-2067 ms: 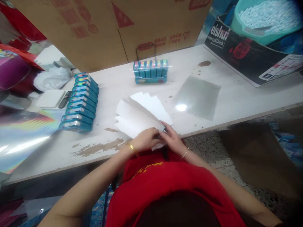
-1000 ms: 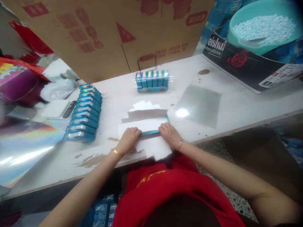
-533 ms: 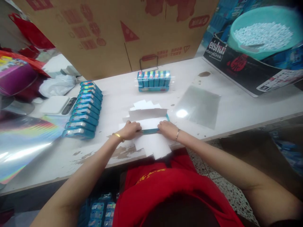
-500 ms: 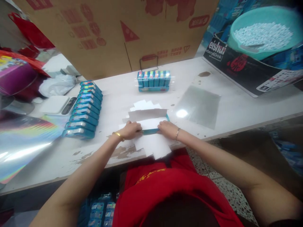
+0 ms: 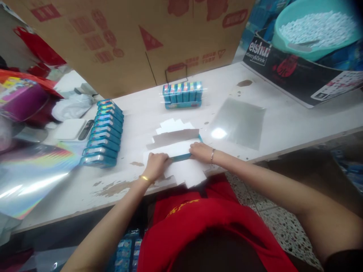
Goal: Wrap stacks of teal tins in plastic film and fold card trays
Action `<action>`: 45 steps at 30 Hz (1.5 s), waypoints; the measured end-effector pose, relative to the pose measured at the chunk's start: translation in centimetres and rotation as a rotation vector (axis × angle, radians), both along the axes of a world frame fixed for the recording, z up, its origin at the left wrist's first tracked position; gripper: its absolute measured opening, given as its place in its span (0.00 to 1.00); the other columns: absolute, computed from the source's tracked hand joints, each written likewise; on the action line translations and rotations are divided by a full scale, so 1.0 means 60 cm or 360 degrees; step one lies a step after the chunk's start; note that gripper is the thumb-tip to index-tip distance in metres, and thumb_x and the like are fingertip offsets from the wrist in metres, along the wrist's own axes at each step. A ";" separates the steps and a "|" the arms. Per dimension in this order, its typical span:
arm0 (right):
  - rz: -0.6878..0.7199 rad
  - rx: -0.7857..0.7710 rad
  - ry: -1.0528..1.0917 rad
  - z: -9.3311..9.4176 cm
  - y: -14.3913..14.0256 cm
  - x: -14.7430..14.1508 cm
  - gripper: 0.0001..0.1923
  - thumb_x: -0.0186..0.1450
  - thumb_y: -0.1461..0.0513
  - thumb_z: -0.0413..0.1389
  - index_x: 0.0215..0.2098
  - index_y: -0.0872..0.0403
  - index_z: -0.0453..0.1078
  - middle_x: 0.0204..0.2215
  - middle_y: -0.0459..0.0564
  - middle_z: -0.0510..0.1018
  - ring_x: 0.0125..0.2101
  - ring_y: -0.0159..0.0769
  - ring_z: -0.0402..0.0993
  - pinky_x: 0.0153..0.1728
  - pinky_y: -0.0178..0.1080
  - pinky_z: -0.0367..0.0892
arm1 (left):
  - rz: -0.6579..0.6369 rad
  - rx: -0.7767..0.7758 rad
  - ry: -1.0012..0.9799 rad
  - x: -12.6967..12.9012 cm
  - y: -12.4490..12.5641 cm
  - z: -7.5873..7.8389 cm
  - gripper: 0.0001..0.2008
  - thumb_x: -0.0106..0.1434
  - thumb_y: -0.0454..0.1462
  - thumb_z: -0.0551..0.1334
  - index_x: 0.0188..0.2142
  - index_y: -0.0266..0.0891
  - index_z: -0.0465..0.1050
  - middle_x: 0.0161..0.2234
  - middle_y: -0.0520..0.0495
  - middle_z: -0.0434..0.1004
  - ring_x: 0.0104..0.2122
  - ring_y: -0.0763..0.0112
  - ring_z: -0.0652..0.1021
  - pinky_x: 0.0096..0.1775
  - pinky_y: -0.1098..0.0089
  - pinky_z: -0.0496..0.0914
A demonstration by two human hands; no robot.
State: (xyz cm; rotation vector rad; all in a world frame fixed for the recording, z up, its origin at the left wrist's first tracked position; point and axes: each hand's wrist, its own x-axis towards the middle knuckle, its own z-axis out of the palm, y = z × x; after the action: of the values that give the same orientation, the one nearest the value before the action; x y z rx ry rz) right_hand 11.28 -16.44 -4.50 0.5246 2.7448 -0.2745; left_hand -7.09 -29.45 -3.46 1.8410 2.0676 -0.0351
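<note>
Near the front edge of the white table (image 5: 283, 121), my left hand (image 5: 155, 165) and my right hand (image 5: 200, 152) press on the two ends of a flat teal box (image 5: 181, 157). A white paper sheet (image 5: 172, 148) is folded over the box's top. More white sheets (image 5: 187, 173) lie fanned out under it, some overhanging the table edge. Both hands have their fingers curled down onto the paper and box.
A row of several teal boxes (image 5: 103, 134) lies to the left, beside a white scale (image 5: 70, 129). A wrapped bundle of boxes (image 5: 182, 95) stands farther back by a large cardboard carton (image 5: 127, 41). A clear film sheet (image 5: 238, 121) lies at right, holographic film (image 5: 31, 177) at left.
Two seconds ago both hands gripped the fanned sheets at the table edge. Since then the teal box has come under a sheet and both hands have spread to its ends. My left hand has slid slightly nearer.
</note>
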 end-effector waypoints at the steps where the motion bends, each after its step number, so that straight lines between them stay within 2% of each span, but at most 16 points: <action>1: 0.0004 0.0010 0.0007 -0.002 -0.001 0.000 0.13 0.67 0.59 0.51 0.39 0.61 0.72 0.40 0.60 0.73 0.43 0.47 0.68 0.37 0.40 0.62 | 0.0021 -0.0043 -0.0060 -0.002 0.002 0.000 0.15 0.64 0.42 0.51 0.29 0.39 0.72 0.31 0.47 0.77 0.33 0.65 0.73 0.42 0.63 0.58; 5: 0.0056 0.0036 0.0049 -0.009 -0.004 -0.001 0.13 0.67 0.59 0.52 0.37 0.61 0.72 0.38 0.59 0.73 0.41 0.46 0.69 0.36 0.39 0.62 | -0.0040 -0.0401 -0.0219 -0.019 0.026 0.009 0.14 0.61 0.43 0.53 0.28 0.39 0.72 0.28 0.50 0.75 0.33 0.65 0.72 0.47 0.60 0.57; 8: 0.0088 0.0067 0.0117 -0.010 0.002 0.000 0.13 0.66 0.58 0.53 0.36 0.61 0.72 0.37 0.58 0.73 0.41 0.45 0.69 0.38 0.39 0.62 | -0.0070 -0.0496 -0.0199 -0.017 0.038 0.019 0.12 0.58 0.43 0.56 0.26 0.39 0.72 0.27 0.50 0.75 0.33 0.64 0.72 0.46 0.60 0.58; 12: 0.0110 0.0177 0.0327 -0.013 0.028 0.011 0.13 0.67 0.58 0.52 0.41 0.61 0.70 0.40 0.58 0.72 0.46 0.44 0.66 0.45 0.42 0.60 | 0.0023 -0.0428 -0.0175 0.028 0.029 0.017 0.13 0.59 0.43 0.53 0.27 0.39 0.72 0.30 0.47 0.76 0.33 0.64 0.73 0.40 0.65 0.62; 14: 0.0103 0.0315 0.0554 -0.020 0.041 0.023 0.12 0.68 0.63 0.48 0.46 0.60 0.68 0.43 0.58 0.72 0.50 0.44 0.63 0.51 0.45 0.57 | 0.0134 -0.0332 -0.0165 0.062 0.024 0.007 0.16 0.62 0.44 0.50 0.30 0.38 0.72 0.33 0.44 0.76 0.34 0.63 0.74 0.37 0.66 0.63; 16: 0.0085 0.0434 0.0786 -0.032 0.042 0.038 0.17 0.69 0.69 0.42 0.52 0.59 0.65 0.50 0.59 0.69 0.57 0.44 0.56 0.56 0.49 0.51 | 0.0250 -0.0247 -0.0174 0.094 0.023 -0.006 0.17 0.63 0.44 0.49 0.33 0.38 0.72 0.35 0.42 0.76 0.36 0.61 0.74 0.37 0.65 0.63; 19: 0.0017 0.0432 0.0962 -0.050 0.015 0.065 0.24 0.66 0.72 0.41 0.60 0.56 0.57 0.60 0.58 0.60 0.61 0.45 0.48 0.58 0.52 0.50 | 0.0397 -0.0189 -0.0227 0.125 0.030 -0.019 0.15 0.63 0.43 0.51 0.33 0.37 0.72 0.34 0.41 0.77 0.37 0.60 0.74 0.38 0.64 0.63; 21: -0.0081 0.0353 0.0977 -0.058 -0.016 0.081 0.28 0.64 0.72 0.43 0.62 0.55 0.54 0.60 0.57 0.59 0.58 0.47 0.54 0.54 0.52 0.56 | 0.0473 -0.0176 -0.0273 0.132 0.034 -0.023 0.14 0.62 0.43 0.53 0.32 0.37 0.72 0.33 0.43 0.77 0.37 0.60 0.74 0.40 0.62 0.63; 24: -0.0160 0.0178 0.0986 -0.067 -0.059 0.095 0.31 0.62 0.72 0.45 0.63 0.55 0.52 0.60 0.59 0.59 0.51 0.46 0.61 0.47 0.49 0.63 | 0.0544 -0.0179 -0.0354 0.130 0.033 -0.024 0.11 0.60 0.42 0.55 0.33 0.38 0.73 0.31 0.47 0.76 0.36 0.61 0.74 0.42 0.61 0.63; 27: -0.0144 0.0000 0.1116 -0.073 -0.074 0.092 0.29 0.60 0.72 0.47 0.60 0.58 0.55 0.60 0.62 0.56 0.52 0.45 0.61 0.49 0.49 0.63 | 0.0567 -0.0187 -0.0436 0.126 0.027 -0.022 0.11 0.59 0.41 0.55 0.34 0.39 0.73 0.34 0.49 0.75 0.39 0.62 0.74 0.44 0.60 0.63; 30: -0.0135 -0.0116 0.1234 -0.075 -0.069 0.080 0.26 0.59 0.70 0.49 0.56 0.60 0.58 0.58 0.63 0.57 0.54 0.46 0.58 0.52 0.50 0.62 | 0.0564 -0.0183 -0.0508 0.123 0.020 -0.018 0.11 0.58 0.41 0.57 0.36 0.39 0.75 0.40 0.47 0.74 0.42 0.62 0.72 0.46 0.61 0.64; 35: 0.0091 -0.0249 0.1196 -0.066 -0.076 0.066 0.28 0.60 0.67 0.51 0.59 0.59 0.54 0.51 0.61 0.65 0.48 0.45 0.62 0.49 0.50 0.63 | 0.0545 -0.0141 -0.0631 0.118 0.007 -0.016 0.14 0.59 0.41 0.57 0.40 0.41 0.76 0.45 0.46 0.71 0.46 0.62 0.72 0.47 0.64 0.66; 38: 0.0133 -0.0296 0.1203 -0.063 -0.090 0.065 0.31 0.63 0.60 0.54 0.61 0.59 0.50 0.50 0.60 0.66 0.46 0.44 0.62 0.48 0.48 0.63 | 0.0419 -0.0084 -0.0860 0.107 -0.005 -0.019 0.16 0.59 0.39 0.58 0.46 0.40 0.73 0.50 0.45 0.70 0.50 0.63 0.71 0.51 0.65 0.65; 41: 0.0114 -0.0192 0.1190 -0.065 -0.095 0.063 0.31 0.62 0.48 0.54 0.55 0.60 0.58 0.46 0.61 0.67 0.43 0.45 0.61 0.45 0.47 0.62 | 0.0363 0.0045 -0.1119 0.083 -0.020 -0.008 0.24 0.60 0.37 0.57 0.57 0.37 0.63 0.51 0.41 0.71 0.48 0.64 0.73 0.50 0.64 0.67; 43: 0.0112 -0.0098 0.1119 -0.066 -0.097 0.059 0.29 0.61 0.43 0.52 0.47 0.58 0.65 0.42 0.59 0.68 0.39 0.43 0.60 0.41 0.45 0.61 | 0.0295 0.0270 -0.0999 0.061 -0.030 0.012 0.24 0.63 0.34 0.52 0.59 0.36 0.58 0.50 0.40 0.72 0.47 0.65 0.74 0.50 0.62 0.68; 45: 0.0085 -0.0024 0.1066 -0.065 -0.098 0.053 0.29 0.60 0.40 0.51 0.39 0.57 0.68 0.38 0.56 0.67 0.36 0.41 0.59 0.39 0.43 0.60 | 0.0051 0.0506 -0.0616 0.036 -0.041 0.035 0.22 0.63 0.29 0.49 0.55 0.40 0.64 0.52 0.42 0.71 0.53 0.63 0.70 0.54 0.56 0.63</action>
State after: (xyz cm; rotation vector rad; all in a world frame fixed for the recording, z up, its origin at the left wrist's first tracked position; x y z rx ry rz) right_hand 14.46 -22.30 -8.41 0.4048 3.3882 -0.5401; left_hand -4.94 -31.90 -1.37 1.8083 1.9043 0.6408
